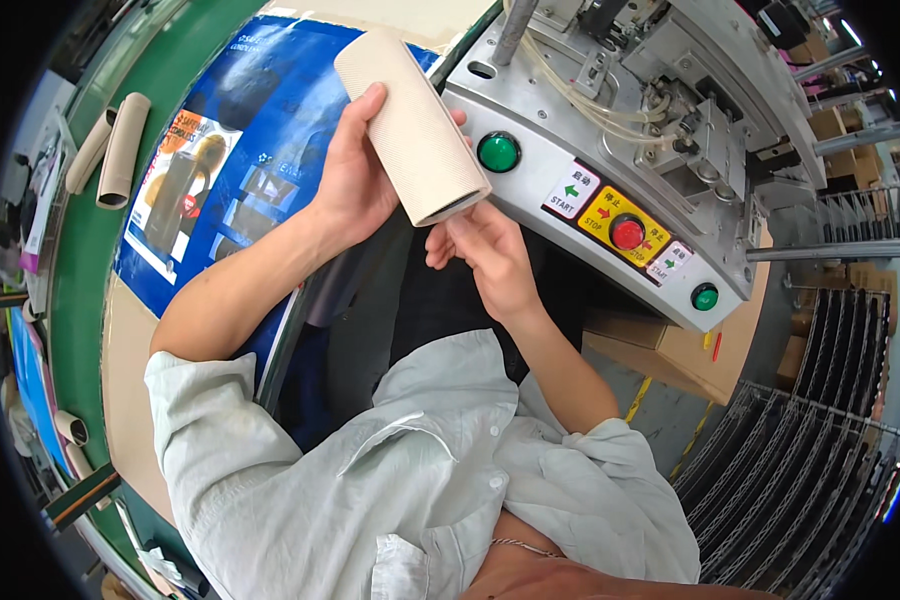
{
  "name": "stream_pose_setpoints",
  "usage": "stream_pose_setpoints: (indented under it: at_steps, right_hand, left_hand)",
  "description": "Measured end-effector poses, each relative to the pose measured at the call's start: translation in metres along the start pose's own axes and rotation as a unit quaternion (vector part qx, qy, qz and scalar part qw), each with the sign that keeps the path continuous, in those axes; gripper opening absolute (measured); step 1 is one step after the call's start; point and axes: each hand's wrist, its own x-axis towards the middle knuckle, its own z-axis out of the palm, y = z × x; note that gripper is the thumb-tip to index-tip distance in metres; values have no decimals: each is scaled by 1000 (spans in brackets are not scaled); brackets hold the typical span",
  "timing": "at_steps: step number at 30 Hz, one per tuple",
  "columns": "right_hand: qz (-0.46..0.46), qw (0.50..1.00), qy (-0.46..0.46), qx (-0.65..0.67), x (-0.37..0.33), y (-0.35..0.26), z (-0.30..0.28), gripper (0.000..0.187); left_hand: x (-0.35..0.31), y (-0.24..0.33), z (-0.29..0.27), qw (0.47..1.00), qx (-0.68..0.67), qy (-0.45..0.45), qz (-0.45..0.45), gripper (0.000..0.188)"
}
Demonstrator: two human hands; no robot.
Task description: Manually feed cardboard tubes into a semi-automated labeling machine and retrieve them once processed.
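A beige hollow tube (410,125) with a finely textured surface slants in front of me, its dark open end facing down toward my body. My left hand (360,165) is wrapped round its left side, the thumb lying on the surface and fingertips showing at the far side. At the lower open end, my right hand (485,250) has its fingers curled and pinches at the rim; part of that grip is hidden behind the tube. The tube is held above the gap between the blue-covered worktop (300,110) and a grey metal machine (530,110).
The machine's front panel carries green buttons (499,152) and a red button (627,232). Clear hoses (580,100) run over its top. More beige tubes (124,150) lie on the green belt (80,290) at left. Wire racks (790,480) and a cardboard box (660,355) stand at right.
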Motion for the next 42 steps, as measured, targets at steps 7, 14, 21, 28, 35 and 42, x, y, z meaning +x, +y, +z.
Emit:
stream_pose_setpoints:
  at_steps: [7, 14, 21, 28, 35, 42]
  right_hand:
    - [-63, 990, 41, -120, 7, 2, 1, 27]
    - [1, 986, 49, -159, -42, 15, -49, 31]
    - [93, 980, 88, -153, -107, 42, -95, 32]
    - [105, 979, 169, -44, -147, 50, -116, 38]
    - [102, 977, 183, -37, -146, 47, -124, 38]
    - [69, 984, 165, -25, -140, 40, -133, 37]
  left_hand:
    - [2, -1, -4, 995, 88, 14, 46, 88]
    - [48, 99, -15, 761, 530, 124, 352, 61]
    - [191, 145, -60, 439, 857, -58, 263, 51]
    - [274, 130, -63, 411, 886, -61, 206, 48]
    - [263, 138, -71, 518, 813, -88, 249, 45]
    - [63, 273, -204, 179, 886, 340, 260, 63]
